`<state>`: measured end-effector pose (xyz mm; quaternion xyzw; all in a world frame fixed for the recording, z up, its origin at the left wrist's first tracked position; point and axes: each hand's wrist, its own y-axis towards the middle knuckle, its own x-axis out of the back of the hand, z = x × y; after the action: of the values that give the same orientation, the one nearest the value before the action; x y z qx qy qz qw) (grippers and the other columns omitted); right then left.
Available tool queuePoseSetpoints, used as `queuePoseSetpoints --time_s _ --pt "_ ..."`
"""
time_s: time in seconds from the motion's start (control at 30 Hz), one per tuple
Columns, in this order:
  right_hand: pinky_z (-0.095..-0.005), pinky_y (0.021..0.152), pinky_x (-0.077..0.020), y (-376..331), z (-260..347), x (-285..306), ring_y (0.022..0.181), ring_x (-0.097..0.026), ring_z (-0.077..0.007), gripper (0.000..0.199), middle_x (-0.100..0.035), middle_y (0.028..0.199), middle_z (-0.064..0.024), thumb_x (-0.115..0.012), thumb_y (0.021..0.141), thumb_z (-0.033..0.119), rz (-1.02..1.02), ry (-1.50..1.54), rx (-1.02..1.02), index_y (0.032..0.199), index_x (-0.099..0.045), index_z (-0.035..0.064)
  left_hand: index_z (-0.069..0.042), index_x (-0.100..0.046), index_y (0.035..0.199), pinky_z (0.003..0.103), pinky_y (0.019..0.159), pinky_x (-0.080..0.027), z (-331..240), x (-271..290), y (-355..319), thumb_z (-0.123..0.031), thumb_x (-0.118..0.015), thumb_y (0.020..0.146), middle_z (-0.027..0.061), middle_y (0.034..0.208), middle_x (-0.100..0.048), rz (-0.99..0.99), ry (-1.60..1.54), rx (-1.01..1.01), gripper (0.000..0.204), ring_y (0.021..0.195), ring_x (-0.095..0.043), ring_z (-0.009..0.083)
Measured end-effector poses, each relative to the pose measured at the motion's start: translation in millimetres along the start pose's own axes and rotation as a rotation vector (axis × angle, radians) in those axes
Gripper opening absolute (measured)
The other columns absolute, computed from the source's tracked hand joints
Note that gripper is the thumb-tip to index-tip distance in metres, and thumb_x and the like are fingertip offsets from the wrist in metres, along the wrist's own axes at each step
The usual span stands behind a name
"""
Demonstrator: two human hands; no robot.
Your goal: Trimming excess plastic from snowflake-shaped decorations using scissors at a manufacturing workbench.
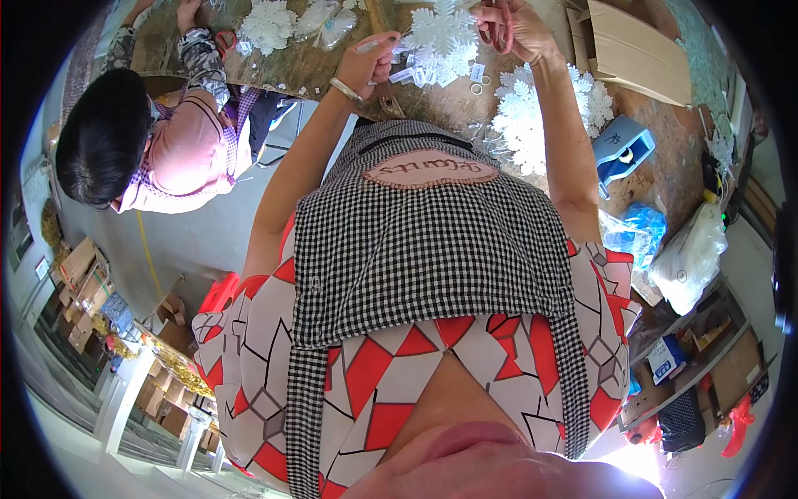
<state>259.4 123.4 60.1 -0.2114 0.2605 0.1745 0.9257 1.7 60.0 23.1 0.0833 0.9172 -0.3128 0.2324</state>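
Observation:
My right hand (524, 35) is closed round a pair of scissors with red handles (496, 32) at the top of the view. To the left, my left hand (370, 63) has its fingers curled together; whatever they pinch is too small to make out. Between the two hands is a white glittery snowflake ornament (440, 33), with more snowflakes beneath it. Small white tags (418, 75) lie on the worktable beside my left hand. Under my right forearm spreads a pile of white snowflakes (522, 121).
A co-worker (104, 137) sits at the left, hands on the worktable (337, 73) near more snowflakes (266, 27). Right of my arm are a blue tape dispenser (622, 150), a cardboard box (640, 50) and a white plastic bag (690, 262). Two small rings (476, 89) lie near the tags.

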Motion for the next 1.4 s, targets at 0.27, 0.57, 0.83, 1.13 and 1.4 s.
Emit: queuePoseSetpoints --time_s 0.27,0.57,0.83,1.13,1.4 --pt "-0.0290 0.044 -0.0482 -0.6 1.1 -2.2 0.053 -0.058 -0.0167 0.032 -0.058 0.070 -0.0062 -0.067 0.070 0.000 0.014 0.066 0.049 0.096 -0.049 0.0045 0.003 -0.049 0.109 0.017 0.040 -0.023 -10.0 -16.0 -7.0 -0.013 -0.053 0.083 -0.0055 0.057 -0.036 0.481 -0.040 0.134 0.031 0.046 -0.028 0.0022" --pt "-0.0314 0.052 -0.0522 0.8 -27.9 45.9 0.066 -0.063 -0.0234 0.052 -0.060 0.084 -0.0131 -0.073 0.064 0.005 0.289 0.278 0.167 0.108 -0.046 0.0025 -0.002 -0.056 0.097 0.016 0.037 -0.022 6.5 0.6 -19.5 -0.018 -0.056 0.084 -0.0056 0.052 -0.034 0.437 0.197 0.376 0.020 0.041 -0.026 0.0019" --pt "-0.0354 0.063 -0.0525 10.8 -52.6 75.6 0.083 -0.061 -0.0281 0.063 -0.059 0.098 -0.0174 -0.072 0.065 0.010 0.289 0.199 0.106 0.118 -0.039 0.0010 -0.001 -0.056 0.094 0.017 0.034 -0.023 20.9 13.6 -21.8 -0.016 -0.057 0.083 -0.0039 0.052 -0.038 0.432 0.069 0.360 0.018 0.039 -0.030 0.0019" --pt "-0.0314 0.047 -0.0446 21.7 -75.9 57.9 0.054 -0.055 -0.0200 0.023 -0.055 0.064 -0.0057 -0.064 0.075 0.008 -0.233 -0.450 0.203 0.096 -0.055 0.0007 -0.004 -0.058 0.092 0.016 0.036 -0.025 36.2 23.0 -28.5 -0.012 -0.062 0.079 -0.0011 0.069 -0.052 0.095 0.089 0.317 0.015 0.043 -0.034 0.0028" --pt "-0.0314 0.075 -0.0516 -91.9 -85.7 -9.0 0.089 -0.059 -0.0221 0.040 -0.056 0.088 -0.0113 -0.044 0.089 0.035 0.126 -0.520 -0.234 0.110 -0.046 0.0005 -0.003 -0.057 0.096 0.016 0.036 -0.027 40.7 19.2 -38.3 -0.012 -0.061 0.080 -0.0009 0.070 -0.052 -0.011 0.077 0.308 0.019 0.043 -0.034 0.0034"
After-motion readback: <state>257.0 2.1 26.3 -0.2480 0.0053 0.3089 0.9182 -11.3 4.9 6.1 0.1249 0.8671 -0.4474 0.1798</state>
